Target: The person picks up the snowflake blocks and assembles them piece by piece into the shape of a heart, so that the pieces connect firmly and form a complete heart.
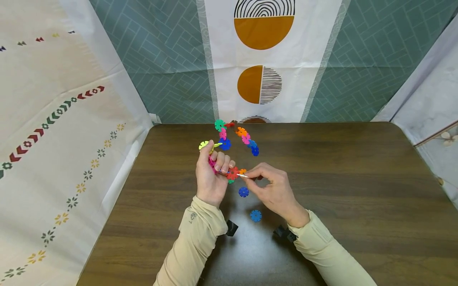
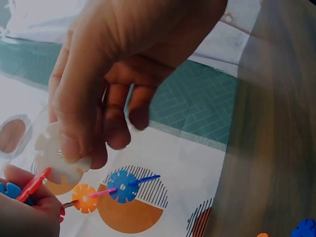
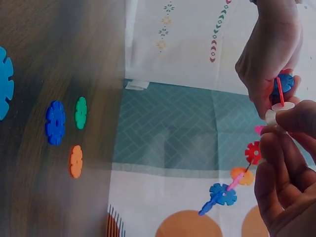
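My left hand [image 1: 212, 178] grips part of a chain of notched plastic discs, with a pink disc [image 1: 212, 163] showing beside its fingers. Beyond it the chain arches through a yellow disc [image 1: 203, 145], a green disc [image 1: 220, 125] and an orange disc [image 1: 241, 131] to a dark blue disc [image 1: 255, 151]. My right hand [image 1: 273, 190] pinches a white disc [image 2: 49, 155] between thumb and fingers. In the left wrist view, its edge meets a red disc [image 2: 33, 185] held by the left hand; whether their slots interlock I cannot tell. A blue disc [image 3: 283, 84] sits at the left fingers.
Loose discs lie on the brown wooden table [image 1: 340, 167]: a blue one [image 1: 243, 192] and a lighter blue one [image 1: 255, 215] nearer my body, plus a small green one [image 3: 81, 112] and an orange one [image 3: 76, 161]. Patterned cloths [image 1: 171, 79] hang behind and at the sides.
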Demonstrator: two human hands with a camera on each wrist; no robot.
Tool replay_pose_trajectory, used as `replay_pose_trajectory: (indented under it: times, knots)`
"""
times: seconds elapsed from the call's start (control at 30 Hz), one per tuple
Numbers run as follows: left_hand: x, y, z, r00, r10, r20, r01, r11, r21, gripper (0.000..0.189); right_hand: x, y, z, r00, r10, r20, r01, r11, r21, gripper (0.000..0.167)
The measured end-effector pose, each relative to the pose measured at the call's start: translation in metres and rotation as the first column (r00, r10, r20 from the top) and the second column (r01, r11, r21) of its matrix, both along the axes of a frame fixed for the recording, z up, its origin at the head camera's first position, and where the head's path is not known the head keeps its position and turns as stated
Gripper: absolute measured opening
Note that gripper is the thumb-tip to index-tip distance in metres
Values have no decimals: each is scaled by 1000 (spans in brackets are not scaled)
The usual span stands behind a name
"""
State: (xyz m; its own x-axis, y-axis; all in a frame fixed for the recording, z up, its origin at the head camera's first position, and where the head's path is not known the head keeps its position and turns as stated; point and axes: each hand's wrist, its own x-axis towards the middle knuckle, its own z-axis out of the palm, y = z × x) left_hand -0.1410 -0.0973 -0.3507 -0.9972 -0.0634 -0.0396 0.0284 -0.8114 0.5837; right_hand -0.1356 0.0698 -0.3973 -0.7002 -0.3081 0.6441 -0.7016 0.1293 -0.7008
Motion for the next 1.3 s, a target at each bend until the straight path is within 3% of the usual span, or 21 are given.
replay_pose_trajectory:
  times: [0.37,0.83,1.1,1.3]
  knots:
    - [0,7,-2,996,54,-64,-55,998,-7,41,-2,2,1,997,53,-53,-54,998,-25,17]
    - [-1,12,-2,989,122,-87,-116,991,72,41,1,-1,2,990,72,-119,-80,995,-63,19]
    - [-2,9,-5,994,84,-64,-76,990,121,41,0,-1,5,983,88,-164,-92,996,-19,17]
    - [-5,5,-1,988,-31,-149,37,999,38,37,2,-2,2,975,91,-202,-104,993,-54,13]
